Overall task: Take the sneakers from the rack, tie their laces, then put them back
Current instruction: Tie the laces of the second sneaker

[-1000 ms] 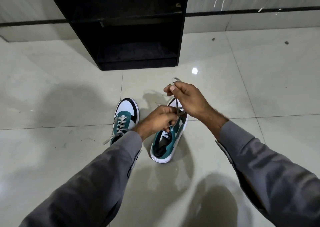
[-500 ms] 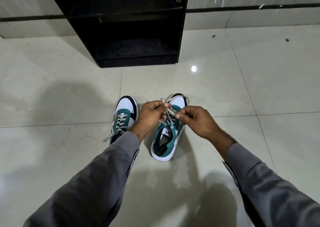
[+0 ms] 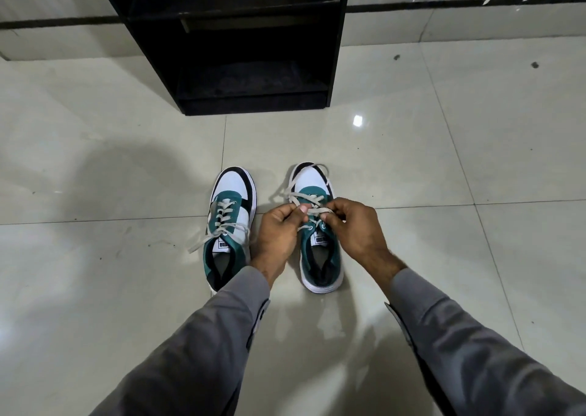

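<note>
Two teal, white and black sneakers stand side by side on the tiled floor, toes pointing at the rack. The left sneaker (image 3: pixel 229 225) has loose grey laces trailing off its left side. Over the right sneaker (image 3: pixel 318 247) my left hand (image 3: pixel 279 238) and my right hand (image 3: pixel 358 228) meet, each pinching a strand of its grey lace (image 3: pixel 306 198). A loop of that lace lies forward over the white toe. My fingers hide the crossing point of the strands.
A black open shoe rack (image 3: pixel 241 44) stands against the wall straight ahead, its lower shelves bare. Glossy pale floor tiles (image 3: pixel 444 161) spread all around the shoes. A wall with a dark stripe runs behind.
My right hand came down from holding the lace high above the shoe and now meets my left hand low over the right sneaker. That sneaker has straightened to point forward.
</note>
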